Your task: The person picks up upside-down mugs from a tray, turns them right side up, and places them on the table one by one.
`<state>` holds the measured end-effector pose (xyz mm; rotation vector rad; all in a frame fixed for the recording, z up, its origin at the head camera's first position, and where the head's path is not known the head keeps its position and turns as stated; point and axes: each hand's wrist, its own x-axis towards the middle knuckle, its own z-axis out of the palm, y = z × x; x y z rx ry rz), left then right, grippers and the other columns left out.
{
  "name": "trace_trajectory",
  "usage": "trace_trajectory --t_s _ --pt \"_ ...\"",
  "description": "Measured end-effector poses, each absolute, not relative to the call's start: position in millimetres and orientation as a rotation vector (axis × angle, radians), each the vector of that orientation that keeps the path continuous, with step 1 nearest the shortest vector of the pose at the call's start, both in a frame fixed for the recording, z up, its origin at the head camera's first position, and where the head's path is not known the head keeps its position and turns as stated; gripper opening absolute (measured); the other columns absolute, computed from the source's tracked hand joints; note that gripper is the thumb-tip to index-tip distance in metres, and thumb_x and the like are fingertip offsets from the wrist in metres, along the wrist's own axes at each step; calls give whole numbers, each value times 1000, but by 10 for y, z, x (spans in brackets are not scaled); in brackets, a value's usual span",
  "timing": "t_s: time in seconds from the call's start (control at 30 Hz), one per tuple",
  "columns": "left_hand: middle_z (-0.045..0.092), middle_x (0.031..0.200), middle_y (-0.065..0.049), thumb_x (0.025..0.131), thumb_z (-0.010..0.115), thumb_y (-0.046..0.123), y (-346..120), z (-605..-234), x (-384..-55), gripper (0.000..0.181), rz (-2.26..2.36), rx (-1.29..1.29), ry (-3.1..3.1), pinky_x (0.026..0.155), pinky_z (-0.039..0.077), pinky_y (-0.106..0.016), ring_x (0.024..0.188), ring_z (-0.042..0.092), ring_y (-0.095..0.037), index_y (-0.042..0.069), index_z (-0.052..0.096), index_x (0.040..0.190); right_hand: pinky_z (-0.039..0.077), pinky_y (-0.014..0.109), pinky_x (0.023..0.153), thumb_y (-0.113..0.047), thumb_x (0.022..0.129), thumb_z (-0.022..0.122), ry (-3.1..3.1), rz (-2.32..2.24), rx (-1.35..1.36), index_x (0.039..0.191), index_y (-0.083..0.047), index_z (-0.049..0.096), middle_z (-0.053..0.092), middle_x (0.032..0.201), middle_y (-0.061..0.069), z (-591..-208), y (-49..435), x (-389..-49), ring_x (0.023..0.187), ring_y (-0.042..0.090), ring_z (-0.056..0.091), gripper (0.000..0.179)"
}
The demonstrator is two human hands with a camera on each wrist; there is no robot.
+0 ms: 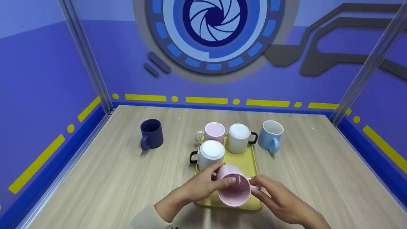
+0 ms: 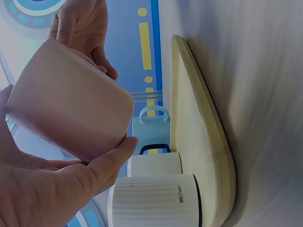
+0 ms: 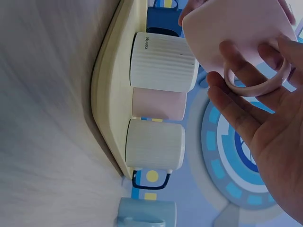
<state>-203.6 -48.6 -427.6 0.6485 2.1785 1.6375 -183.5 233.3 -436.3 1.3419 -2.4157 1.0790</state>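
Note:
A pink mug (image 1: 233, 187) is held tilted above the front of a yellow tray (image 1: 229, 206), its mouth towards the head camera. My left hand (image 1: 203, 184) grips its body from the left, thumb over the rim. At the right, my right hand (image 1: 279, 197) pinches the handle; in the right wrist view a finger passes through the handle loop (image 3: 260, 87). On the tray stand a ribbed white mug (image 1: 211, 156) with a black handle, a second white mug (image 1: 238, 140) behind it to the right, and another pink mug (image 1: 214, 132) at the back left.
A dark blue mug (image 1: 152, 133) stands on the wooden table (image 1: 127, 178) at the left. Just right of the tray is a light blue mug (image 1: 270, 135). Blue printed walls (image 1: 206, 86) close off the back and both sides.

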Motion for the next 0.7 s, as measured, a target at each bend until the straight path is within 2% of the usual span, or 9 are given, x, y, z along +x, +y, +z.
trace_trajectory --t_s 0.07,0.2,0.3,0.47,0.57,0.7 --pt "60 139 -11 92 66 65 -484 -4271 -2028 86 1629 634 2185 106 51 -41 124 60 -22 7 46 151 51 22 79 4 101 59 -2415 1094 1338 120 -21 62 63 106 -8 -4367 2332 -1837 94 3 59 32" --pt "49 151 -15 92 63 68 -485 -4264 -2006 93 1627 614 2175 106 51 -43 131 55 -26 10 34 160 48 19 74 0 104 55 -2454 1145 1293 115 -25 61 60 98 -11 -4354 2322 -1831 87 1 56 28" --pt "45 153 -13 94 61 67 -482 -4268 -2006 89 1638 638 2140 103 53 -41 131 55 -27 17 32 161 48 20 72 -2 106 53 -2484 1193 1268 115 -25 61 60 95 -12 -4336 2315 -1824 85 2 56 26" --pt "38 160 -5 91 65 68 -500 -4291 -2011 90 1594 718 2135 111 45 -43 138 48 -23 29 28 162 48 22 73 -6 108 49 -2542 1244 1225 117 -25 60 61 94 -12 -4312 2311 -1816 85 3 58 24" --pt "43 155 -2 87 73 65 -506 -4307 -2019 96 1594 764 2104 111 46 -37 134 52 -20 32 25 163 48 23 72 -7 109 48 -2559 1275 1202 118 -24 60 60 92 -11 -4309 2319 -1821 84 3 57 23" --pt "53 145 -3 82 85 50 -506 -4328 -2018 100 1628 815 2040 108 48 -31 128 57 -23 33 27 162 49 24 71 -3 108 47 -2528 1340 1202 117 -20 61 62 91 -7 -4327 2328 -1843 85 3 58 24"
